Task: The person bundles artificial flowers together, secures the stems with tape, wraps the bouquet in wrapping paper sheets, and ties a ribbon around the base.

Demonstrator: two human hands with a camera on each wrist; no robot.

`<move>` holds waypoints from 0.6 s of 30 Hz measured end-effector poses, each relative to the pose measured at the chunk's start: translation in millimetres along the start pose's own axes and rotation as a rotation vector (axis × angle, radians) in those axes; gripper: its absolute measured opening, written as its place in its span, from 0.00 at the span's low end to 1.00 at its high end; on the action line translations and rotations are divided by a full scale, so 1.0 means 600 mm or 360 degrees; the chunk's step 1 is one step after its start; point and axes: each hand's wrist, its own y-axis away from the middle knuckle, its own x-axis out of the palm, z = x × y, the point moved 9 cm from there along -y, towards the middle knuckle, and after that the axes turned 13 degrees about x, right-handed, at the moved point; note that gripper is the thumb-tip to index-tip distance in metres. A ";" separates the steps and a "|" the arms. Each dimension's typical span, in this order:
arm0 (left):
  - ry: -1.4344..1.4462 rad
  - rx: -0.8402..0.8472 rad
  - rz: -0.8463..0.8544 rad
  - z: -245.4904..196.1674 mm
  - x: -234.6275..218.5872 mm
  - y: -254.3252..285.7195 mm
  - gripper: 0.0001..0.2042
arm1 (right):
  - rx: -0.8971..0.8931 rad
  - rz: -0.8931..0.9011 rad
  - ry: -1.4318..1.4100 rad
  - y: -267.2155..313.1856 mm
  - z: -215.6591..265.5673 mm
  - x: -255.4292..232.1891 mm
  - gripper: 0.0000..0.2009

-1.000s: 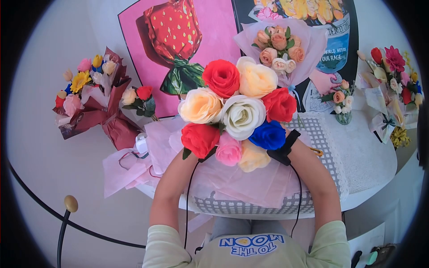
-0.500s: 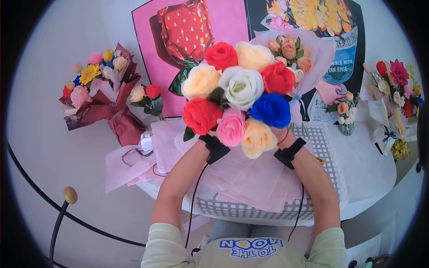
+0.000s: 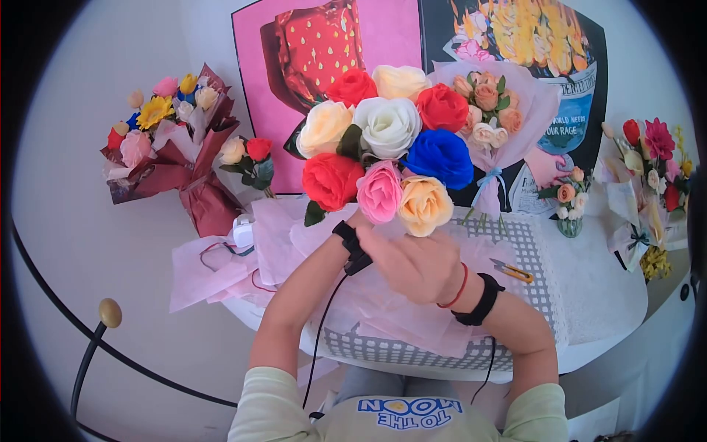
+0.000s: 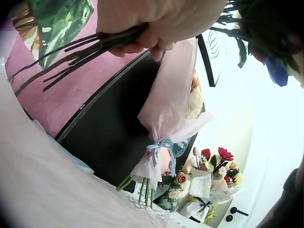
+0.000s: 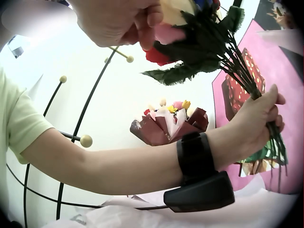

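Observation:
A bunch of red, cream, white, blue and pink roses [image 3: 390,129] is held upright above the table. My left hand [image 5: 254,118] grips its gathered stems [image 5: 242,76] in the right wrist view. The left wrist view shows that left hand [image 4: 161,23] with bare stem ends [image 4: 76,57] sticking out below the grip. In the head view the left hand is mostly hidden under the blooms. My right hand [image 3: 420,265] is in front of it, below the cream rose; in the right wrist view this hand [image 5: 118,23] has loosely curled fingers beside the blooms, nothing visible in them.
Pink wrapping sheets [image 3: 398,309] cover part of the table [image 3: 604,295]. Small yellow-handled snips [image 3: 512,270] lie at the right. A dark red wrapped bouquet [image 3: 206,191] stands left, a pink wrapped one [image 3: 537,103] behind, and a small glass vase [image 3: 569,225] at right.
My right hand has come out from behind the blooms and crossed leftwards in front of the left wrist. The bunch has moved slightly left, while the view has shifted.

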 end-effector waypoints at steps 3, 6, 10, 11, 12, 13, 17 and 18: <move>0.0004 0.0007 -0.0011 -0.006 -0.005 0.014 0.10 | 0.0225 -0.0101 0.0057 -0.007 -0.024 0.004 0.19; 0.0006 0.0013 -0.0016 -0.009 -0.001 0.013 0.10 | 0.0352 -0.0009 0.0106 -0.006 -0.038 0.011 0.18; 0.0012 0.0004 -0.0009 -0.008 0.000 -0.003 0.10 | 0.0187 -0.0145 0.0164 -0.007 -0.034 -0.003 0.16; 0.0013 0.0001 -0.0008 -0.008 0.000 0.001 0.10 | 0.0126 -0.0196 0.0168 -0.007 -0.028 -0.007 0.16; 0.0013 -0.0002 -0.0007 -0.008 -0.002 0.007 0.10 | 0.0128 -0.0196 0.0168 -0.006 -0.026 -0.007 0.16; 0.0013 -0.0004 -0.0007 -0.008 -0.002 0.005 0.10 | 0.0097 -0.0176 0.0131 -0.005 -0.020 -0.005 0.15; 0.0012 -0.0010 -0.0005 -0.012 -0.008 0.017 0.09 | 0.0048 -0.0119 0.0126 0.000 -0.010 0.005 0.15; 0.0012 -0.0013 -0.0004 -0.013 -0.011 0.021 0.09 | 0.0051 -0.0119 0.0126 0.001 -0.011 0.005 0.15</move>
